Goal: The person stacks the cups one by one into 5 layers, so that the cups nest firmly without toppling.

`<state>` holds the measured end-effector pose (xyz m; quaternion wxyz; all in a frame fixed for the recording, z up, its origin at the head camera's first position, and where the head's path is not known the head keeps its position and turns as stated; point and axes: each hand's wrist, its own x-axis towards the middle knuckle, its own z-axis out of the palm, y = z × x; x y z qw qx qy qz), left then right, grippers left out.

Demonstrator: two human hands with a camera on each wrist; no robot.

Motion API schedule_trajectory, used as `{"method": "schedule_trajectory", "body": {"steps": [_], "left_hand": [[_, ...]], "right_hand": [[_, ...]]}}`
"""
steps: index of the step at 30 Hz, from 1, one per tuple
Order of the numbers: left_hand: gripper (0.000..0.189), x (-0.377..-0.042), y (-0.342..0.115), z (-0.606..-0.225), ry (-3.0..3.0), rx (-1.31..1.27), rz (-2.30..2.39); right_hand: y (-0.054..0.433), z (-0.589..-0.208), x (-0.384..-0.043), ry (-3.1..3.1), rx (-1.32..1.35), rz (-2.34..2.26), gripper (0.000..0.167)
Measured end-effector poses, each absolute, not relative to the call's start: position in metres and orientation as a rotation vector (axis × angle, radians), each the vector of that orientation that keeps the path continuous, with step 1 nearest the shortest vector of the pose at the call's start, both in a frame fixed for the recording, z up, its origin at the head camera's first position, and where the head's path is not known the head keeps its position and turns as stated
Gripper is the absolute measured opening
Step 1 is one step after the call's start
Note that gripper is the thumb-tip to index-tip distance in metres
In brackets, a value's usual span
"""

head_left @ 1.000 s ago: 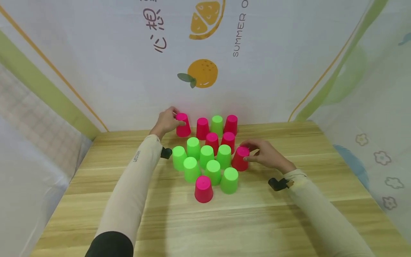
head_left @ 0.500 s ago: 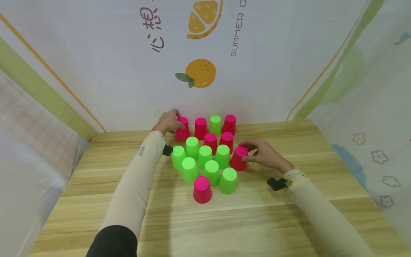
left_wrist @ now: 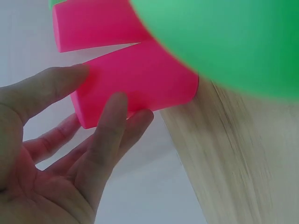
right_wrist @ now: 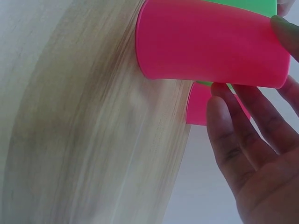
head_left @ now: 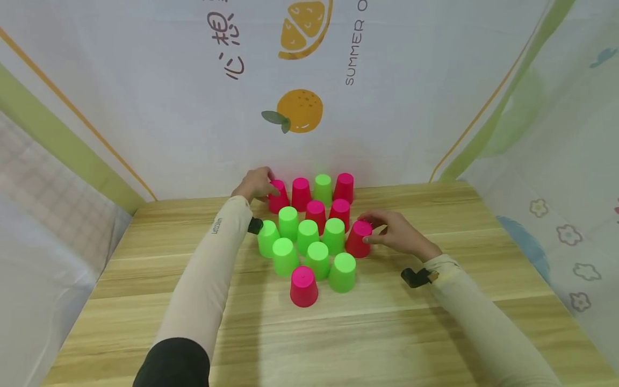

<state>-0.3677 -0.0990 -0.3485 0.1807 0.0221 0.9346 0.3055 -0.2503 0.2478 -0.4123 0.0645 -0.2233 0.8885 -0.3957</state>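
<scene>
My left hand (head_left: 254, 183) holds an upside-down pink cup (head_left: 278, 198) at the left end of the back row. In the left wrist view the thumb lies on one side of that cup (left_wrist: 135, 84) and the fingers on the other. At the right end of the third row, my right hand (head_left: 398, 234) holds another upside-down pink cup (head_left: 358, 240) with thumb and fingers around it. Between the hands stand several green cups (head_left: 308, 237) and pink cups (head_left: 315, 216), all upside down in staggered rows.
A lone pink cup (head_left: 303, 287) stands nearest the front. The wooden table (head_left: 377, 344) meets a white printed curtain (head_left: 387, 123) just behind the back row. More curtain hangs on both sides. A green cup (left_wrist: 233, 42) looms close to the left wrist camera.
My left hand has lowered its pink cup and brought it right, closer to the neighbouring pink cup. The right hand keeps its place on its cup. The head view shifts slightly.
</scene>
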Motion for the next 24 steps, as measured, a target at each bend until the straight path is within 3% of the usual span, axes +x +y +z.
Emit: {"method": "schedule_trajectory", "body": {"steps": [14,19,24], "left_hand": [[0.049,-0.369,-0.109,-0.348,2.577,0.117,0.861],[0.058,-0.361,-0.117,-0.342,2.52,0.152,0.926],[0.055,-0.348,-0.13,-0.336,2.524,0.248,0.951]], "right_hand": [[0.245,-0.411,-0.248,2.681,-0.668,-1.198,0.05],[0.246,-0.408,-0.248,2.686,-0.649,-1.193,0.049],[0.251,-0.407,-0.25,2.704,-0.648,-1.18,0.049]]}}
